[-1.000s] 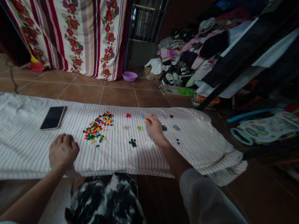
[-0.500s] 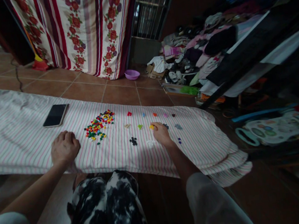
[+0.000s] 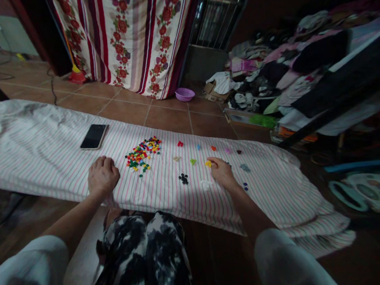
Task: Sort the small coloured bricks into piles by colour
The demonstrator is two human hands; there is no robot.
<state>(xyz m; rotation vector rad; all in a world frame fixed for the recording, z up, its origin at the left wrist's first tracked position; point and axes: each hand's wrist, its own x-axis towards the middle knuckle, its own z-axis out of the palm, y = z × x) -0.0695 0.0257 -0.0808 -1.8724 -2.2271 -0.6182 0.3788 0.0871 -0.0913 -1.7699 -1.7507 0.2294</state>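
My right hand [image 3: 222,173] is over the striped cloth, thumb and fingertips pinched at the small yellow pieces [image 3: 208,163]. Whether a piece is lifted between them is too small to see. Curled and resting on the cloth, my left hand [image 3: 103,175] shows nothing in it. Just right of it lies a mixed heap of tiny coloured pieces [image 3: 144,153]. Small single-colour groups spread around my right hand: black pieces [image 3: 183,179], white pieces [image 3: 205,185], lime green pieces [image 3: 192,161], red pieces [image 3: 180,144], orange pieces [image 3: 213,148] and grey pieces [image 3: 245,167].
A phone [image 3: 94,137] lies on the striped cloth [image 3: 168,196] beyond my left hand. On the tiled floor behind stand a purple basin [image 3: 184,94] and a red broom [image 3: 77,76] near a flowered curtain [image 3: 140,39]. Clothes [image 3: 270,67] are piled at the back right.
The whole view has swung left, so everything appears further right. My right hand stays at the yellow pieces, and my left hand rests in the same spot on the cloth.
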